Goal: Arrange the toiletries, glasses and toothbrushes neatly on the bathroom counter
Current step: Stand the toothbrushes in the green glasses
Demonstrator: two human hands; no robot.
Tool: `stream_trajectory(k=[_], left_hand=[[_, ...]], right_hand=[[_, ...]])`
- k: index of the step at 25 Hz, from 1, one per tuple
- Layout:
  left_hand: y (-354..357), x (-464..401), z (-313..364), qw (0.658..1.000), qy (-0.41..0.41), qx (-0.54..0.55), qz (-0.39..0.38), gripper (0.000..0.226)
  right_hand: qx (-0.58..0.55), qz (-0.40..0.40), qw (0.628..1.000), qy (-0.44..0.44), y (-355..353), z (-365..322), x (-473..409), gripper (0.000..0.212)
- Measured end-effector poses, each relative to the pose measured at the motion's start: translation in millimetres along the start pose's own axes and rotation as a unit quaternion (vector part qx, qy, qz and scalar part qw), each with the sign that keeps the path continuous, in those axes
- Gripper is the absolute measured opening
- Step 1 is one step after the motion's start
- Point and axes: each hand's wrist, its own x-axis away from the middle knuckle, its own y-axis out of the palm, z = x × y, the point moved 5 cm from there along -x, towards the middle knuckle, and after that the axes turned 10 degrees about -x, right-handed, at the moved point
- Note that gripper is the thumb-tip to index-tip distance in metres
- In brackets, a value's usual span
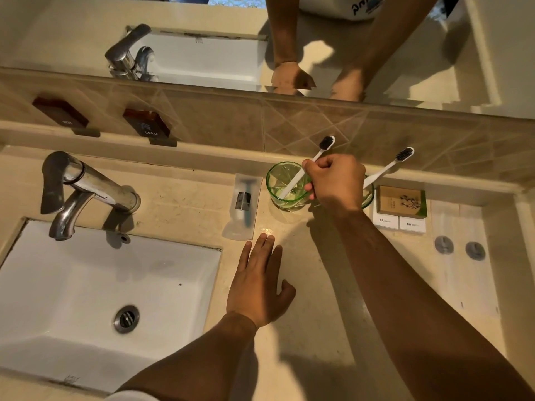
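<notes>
Two green glasses (pixel 286 185) (pixel 368 195), two toothbrushes (pixel 311 163) (pixel 389 166), one razor packet (pixel 242 205).

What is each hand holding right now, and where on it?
The right hand pinches a toothbrush mid-handle, its end in a green glass. The left hand holds nothing.

I see two bare forearms, no sleeves down to the wrist on either side. Left hand (pixel 259 280): no ring, no watch, no band on the wrist that I can see. Right hand (pixel 337 180): likewise bare, knuckles and wrist unadorned. Light hair along both forearms. At the bottom edge, beside the left elbow, a sliver of white cloth (pixel 131 396), which I cannot identify. In the mirror (pixel 405 53) I make out the reflected arms, also bare, and the hem of a white garment with dark blue lettering; the print is cut off and unreadable.
</notes>
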Motion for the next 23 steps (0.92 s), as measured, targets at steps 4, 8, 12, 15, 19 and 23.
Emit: stream_trajectory(k=[4,8,12,15,19,23], left_hand=[[0.2,0.2,0.4,1.0,-0.001,-0.003,-0.003,0.073],[0.2,0.1,-1.0,1.0,-0.004,-0.001,-0.008,0.073],[-3.7,-0.1,1.4,1.0,-0.005,0.006,-0.002,0.073],[-3.2,-0.4,1.6,1.0,0.004,-0.002,-0.001,0.071],[-5.1,-1.1,3.9,1.0,0.015,-0.021,-0.002,0.072],[-7.2,-2.0,4.7,0.999,0.024,-0.031,-0.002,0.069]], right_hand=[[0.024,0.004,1.0,0.0,-0.4,-1.1,0.3,0.026],[0.046,0.005,0.999,0.002,1.2,-1.6,1.7,0.03],[0.051,0.001,0.999,0.004,-2.1,-3.0,4.7,0.033],[0.053,-0.007,0.999,0.001,-7.2,-4.2,7.2,0.035],[0.07,0.004,0.998,-0.004,-16.6,0.0,15.3,0.04],[0.054,0.037,0.997,-0.044,-29.8,20.1,43.8,0.028]])
